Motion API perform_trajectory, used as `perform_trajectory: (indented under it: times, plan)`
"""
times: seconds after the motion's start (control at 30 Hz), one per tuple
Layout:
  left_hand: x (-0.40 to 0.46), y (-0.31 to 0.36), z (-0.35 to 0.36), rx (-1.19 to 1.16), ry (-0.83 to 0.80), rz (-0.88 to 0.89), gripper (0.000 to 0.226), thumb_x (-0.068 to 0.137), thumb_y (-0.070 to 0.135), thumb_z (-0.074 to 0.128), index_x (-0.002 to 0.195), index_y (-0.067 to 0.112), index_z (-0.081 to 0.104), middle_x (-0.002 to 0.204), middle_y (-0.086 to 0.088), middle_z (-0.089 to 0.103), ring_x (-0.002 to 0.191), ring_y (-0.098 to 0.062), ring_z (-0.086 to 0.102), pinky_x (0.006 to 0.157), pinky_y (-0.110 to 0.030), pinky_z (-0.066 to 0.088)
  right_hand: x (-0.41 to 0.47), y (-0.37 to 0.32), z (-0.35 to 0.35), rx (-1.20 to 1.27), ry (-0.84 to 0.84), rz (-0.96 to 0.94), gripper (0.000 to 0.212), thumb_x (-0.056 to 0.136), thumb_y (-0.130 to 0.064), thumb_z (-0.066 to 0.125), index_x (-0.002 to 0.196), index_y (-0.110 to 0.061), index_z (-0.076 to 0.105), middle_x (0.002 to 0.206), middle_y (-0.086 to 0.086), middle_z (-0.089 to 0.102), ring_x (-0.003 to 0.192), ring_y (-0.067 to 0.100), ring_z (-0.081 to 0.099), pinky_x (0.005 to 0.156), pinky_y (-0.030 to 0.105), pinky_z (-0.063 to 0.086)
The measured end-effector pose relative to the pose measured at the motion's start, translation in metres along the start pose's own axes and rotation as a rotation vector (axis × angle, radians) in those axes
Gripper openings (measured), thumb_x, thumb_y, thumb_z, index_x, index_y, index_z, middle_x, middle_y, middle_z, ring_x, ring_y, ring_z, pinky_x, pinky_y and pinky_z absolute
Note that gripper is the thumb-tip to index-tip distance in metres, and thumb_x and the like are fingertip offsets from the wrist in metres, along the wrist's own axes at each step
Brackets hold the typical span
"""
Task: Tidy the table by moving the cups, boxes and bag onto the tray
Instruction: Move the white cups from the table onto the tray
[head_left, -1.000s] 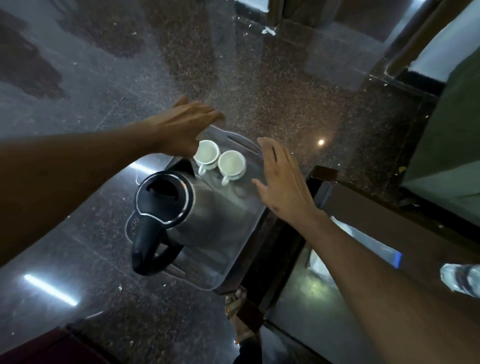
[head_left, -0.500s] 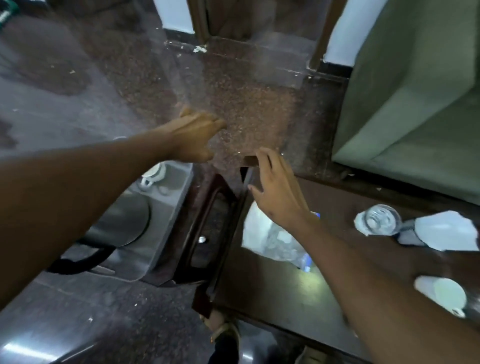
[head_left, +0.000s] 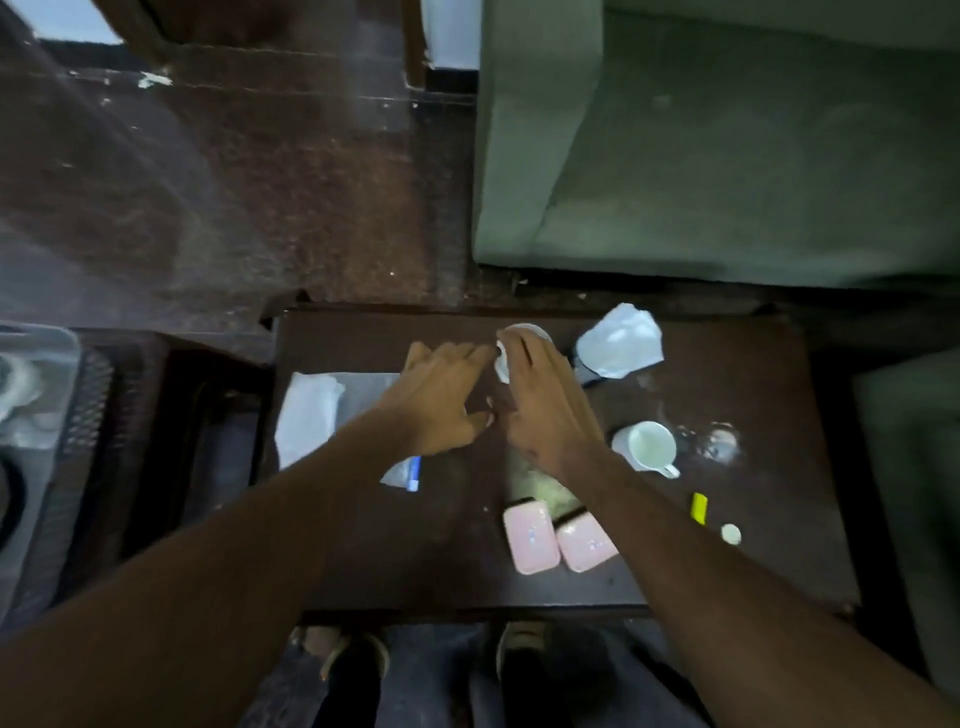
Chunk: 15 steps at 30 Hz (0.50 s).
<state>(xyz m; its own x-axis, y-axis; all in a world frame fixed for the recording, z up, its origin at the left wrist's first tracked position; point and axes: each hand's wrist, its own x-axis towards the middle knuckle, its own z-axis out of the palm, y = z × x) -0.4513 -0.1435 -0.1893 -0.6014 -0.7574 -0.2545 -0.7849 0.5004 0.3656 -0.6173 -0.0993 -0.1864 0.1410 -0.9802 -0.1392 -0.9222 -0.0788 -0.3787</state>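
Note:
On the dark wooden table (head_left: 753, 374) a white cup (head_left: 650, 447) stands upright to the right of my arms. Two pink boxes (head_left: 531, 536) lie side by side near the front edge. A clear plastic bag (head_left: 310, 415) lies at the table's left end. Another white cup (head_left: 524, 330) sits near the far edge, mostly hidden. My right hand (head_left: 545, 410) lies over it, and whether the fingers grip it is hidden. My left hand (head_left: 447, 397) hovers beside it, fingers apart and holding nothing. The grey tray (head_left: 60, 345) is at the far left, off the table.
A crumpled white paper (head_left: 621, 340) lies by the far cup. A small yellow item (head_left: 698, 508) and a white disc (head_left: 731, 533) lie at the right. A green sofa (head_left: 727, 156) stands behind the table. A dark kettle (head_left: 6, 493) stands on the tray.
The view has swung right from the tray to the table. Both hands have moved over the table's middle, and my right hand has reached onto the far white cup.

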Motion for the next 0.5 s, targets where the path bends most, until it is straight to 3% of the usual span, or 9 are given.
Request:
perform_trajectory:
  times: [0.17,0.33,0.5]
  plan:
    - [0.029,0.062,0.041,-0.041,-0.072,0.046,0.082,0.083,0.045,0.071,0.155,0.026,0.036,0.152,-0.004,0.053,0.138,-0.026,0.048,0.105,-0.043,0.031,-0.049,0.075,-0.003,-0.039,-0.009,0.085,0.068,0.089,-0.023,0.066,0.150,-0.004,0.044,0.149,0.015,0.050,0.135,0.034,0.048,0.114,0.044,0.039]
    - [0.054,0.109,0.077,-0.081,-0.124,0.066,0.084,0.083,0.044,0.074,0.156,0.022,0.039,0.156,-0.001,0.049,0.145,-0.024,0.042,0.118,-0.045,0.026,-0.092,0.138,-0.004,-0.030,0.015,0.176,0.067,0.085,-0.017,0.067,0.147,-0.003,0.046,0.143,0.015,0.052,0.130,0.035,0.050,0.111,0.043,0.042]
    - [0.074,0.153,0.120,-0.153,-0.141,-0.014,0.090,0.080,0.050,0.077,0.155,0.024,0.034,0.150,-0.002,0.049,0.138,-0.028,0.050,0.112,-0.047,0.028,-0.116,0.198,-0.001,-0.041,0.034,0.261,0.062,0.082,-0.002,0.062,0.142,-0.007,0.051,0.135,0.013,0.056,0.121,0.034,0.053,0.105,0.039,0.038]
